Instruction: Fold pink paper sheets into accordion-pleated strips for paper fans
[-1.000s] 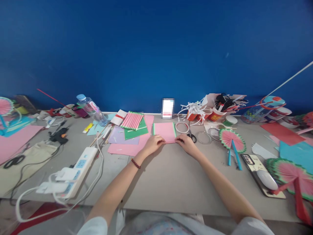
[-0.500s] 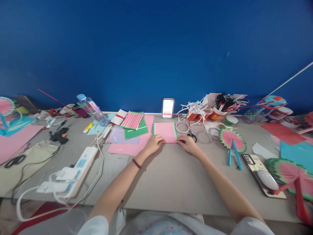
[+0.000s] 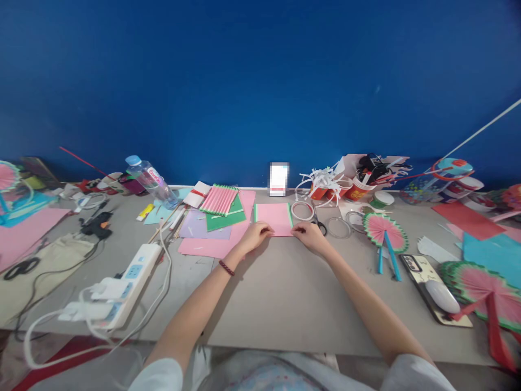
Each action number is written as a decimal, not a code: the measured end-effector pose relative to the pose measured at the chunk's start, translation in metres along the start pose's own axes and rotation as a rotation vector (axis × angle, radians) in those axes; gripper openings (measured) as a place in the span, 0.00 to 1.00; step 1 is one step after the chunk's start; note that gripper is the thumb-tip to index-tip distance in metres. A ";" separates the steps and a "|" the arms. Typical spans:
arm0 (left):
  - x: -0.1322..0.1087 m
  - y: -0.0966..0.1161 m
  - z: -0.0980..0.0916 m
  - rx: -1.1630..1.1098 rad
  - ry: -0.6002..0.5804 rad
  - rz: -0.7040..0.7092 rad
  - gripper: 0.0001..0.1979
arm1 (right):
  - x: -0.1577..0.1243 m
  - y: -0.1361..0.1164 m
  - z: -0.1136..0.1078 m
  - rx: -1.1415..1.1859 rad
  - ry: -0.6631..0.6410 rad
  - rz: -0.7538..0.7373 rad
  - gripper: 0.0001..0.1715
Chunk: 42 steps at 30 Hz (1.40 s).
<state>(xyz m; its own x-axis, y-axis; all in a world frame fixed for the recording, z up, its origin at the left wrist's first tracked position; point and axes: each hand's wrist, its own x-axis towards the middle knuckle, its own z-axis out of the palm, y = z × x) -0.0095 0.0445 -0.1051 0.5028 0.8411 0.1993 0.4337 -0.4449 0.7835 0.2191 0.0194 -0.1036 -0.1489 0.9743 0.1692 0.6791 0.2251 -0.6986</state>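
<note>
A pink sheet of paper point(image 3: 274, 219) with green strips along its left and right sides lies flat in front of me. At its near left corner my left hand point(image 3: 257, 234) is closed, the fingertips pinching the edge. Opposite it, my right hand point(image 3: 308, 235) pinches the near right corner in the same way. My fingers partly hide both corners. Just beyond my right hand, black-handled scissors point(image 3: 322, 228) lie beside a white ring point(image 3: 303, 210).
Left of the paper are a pleated pink-and-green paper point(image 3: 220, 200), a green sheet point(image 3: 226, 220) and a power strip point(image 3: 134, 279). A bottle point(image 3: 152, 182) leans behind them. To the right are paper fans point(image 3: 385, 232), a phone point(image 3: 417, 277) with a mouse point(image 3: 442, 296) on it, and cups point(image 3: 360, 189).
Both hands stay at the near corners of the pink paper, with only small finger movements. The whole view has shifted slightly.
</note>
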 end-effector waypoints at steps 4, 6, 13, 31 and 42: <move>0.002 -0.002 -0.001 0.016 0.024 0.025 0.05 | 0.001 -0.001 0.001 -0.006 0.024 0.009 0.08; 0.001 -0.003 -0.001 0.030 0.026 0.052 0.06 | 0.001 -0.001 0.001 -0.015 0.028 0.001 0.08; -0.002 -0.002 -0.001 0.109 0.010 0.095 0.04 | 0.000 0.001 0.000 -0.024 0.016 -0.009 0.07; -0.007 -0.004 -0.002 0.264 -0.002 0.204 0.06 | -0.006 0.008 0.011 0.024 0.087 -0.096 0.05; -0.013 0.004 -0.006 0.347 -0.038 0.170 0.10 | -0.009 0.007 0.015 -0.050 0.059 -0.179 0.04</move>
<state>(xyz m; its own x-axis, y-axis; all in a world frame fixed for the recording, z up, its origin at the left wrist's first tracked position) -0.0191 0.0332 -0.1005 0.6142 0.7371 0.2819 0.5657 -0.6603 0.4939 0.2144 0.0124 -0.1201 -0.2287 0.9161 0.3292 0.6810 0.3922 -0.6184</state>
